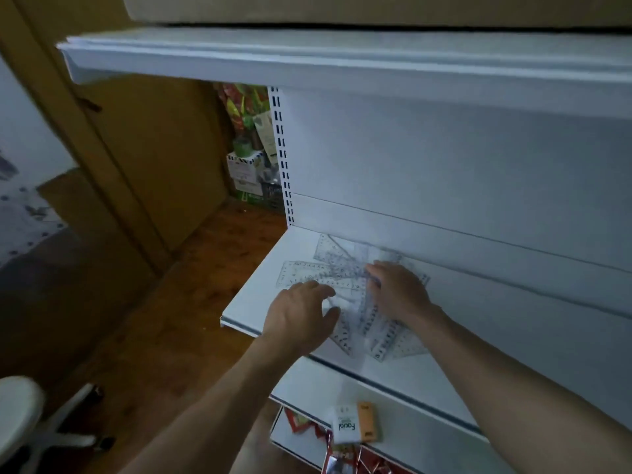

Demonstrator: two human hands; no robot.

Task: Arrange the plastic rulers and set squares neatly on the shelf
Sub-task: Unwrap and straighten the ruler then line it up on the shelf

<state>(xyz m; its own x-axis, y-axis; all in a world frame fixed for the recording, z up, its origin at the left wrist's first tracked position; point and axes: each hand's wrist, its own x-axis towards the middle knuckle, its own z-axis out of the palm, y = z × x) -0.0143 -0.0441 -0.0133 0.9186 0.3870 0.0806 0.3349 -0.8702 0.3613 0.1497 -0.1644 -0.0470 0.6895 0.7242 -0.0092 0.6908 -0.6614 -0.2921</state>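
Closest in, on the lower shelf [420,429] right under the shelf [253,302], there's a white and orange "Facial" tissue pack [355,427]. Some red packets [301,422] poke out below that. A white stool [17,405] sits on the wood floor, down and well left of the shelf.

Both forearms reach up onto the shelf. The hands are apart, side by side on a messy heap of clear plastic rulers [383,336], fanned out and overlapping near the shelf's left end. The left hand [301,316] is palm down on the heap's near left part, fingers loosely bent, thumb out to the side. The right hand [398,292] is on the middle of it, fingertips bent down onto the plastic. It's blurry, so I honestly can't tell if either hand is pinching a ruler or just pressing on it.

A set square [333,249] lies at the back of the heap, close to the shelf's white back panel [444,165]. A slotted upright [282,155] runs up from the shelf's back left corner. Left of that upright and further back is a stack of colourful packets and boxes [249,148]. The upper shelf [342,59] hangs over everything.
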